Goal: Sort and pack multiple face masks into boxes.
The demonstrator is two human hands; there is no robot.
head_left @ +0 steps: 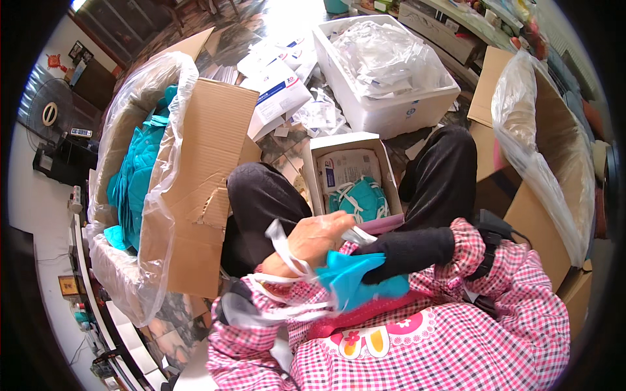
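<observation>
Held a soft, teal fabric mask (355, 277) low in front of the chest, with its long white straps (279, 242) looped loosely about the bare left hand (306, 246). Bent that hand narrow, fingers pointing rightward beside the straps; could not tell a grip on them from a mere touch. Laid the right hand (391, 256), covered in black fabric, across the mask; could not tell the set of its hidden fingers. Wore a pink-and-white checked garment (469, 339) and dark trousers (450, 163). Had, between the knees, an open white cardboard box (312, 179) containing a white printed packet (343, 163) and another teal mask (358, 195). Sat between a plastic-lined brown carton (212, 130) of teal fabric pieces (140, 159) on the left and a second plastic-lined brown carton (541, 218) on the right. Faced a white foam box (404, 114) heaped with clear plastic packets (385, 55).
</observation>
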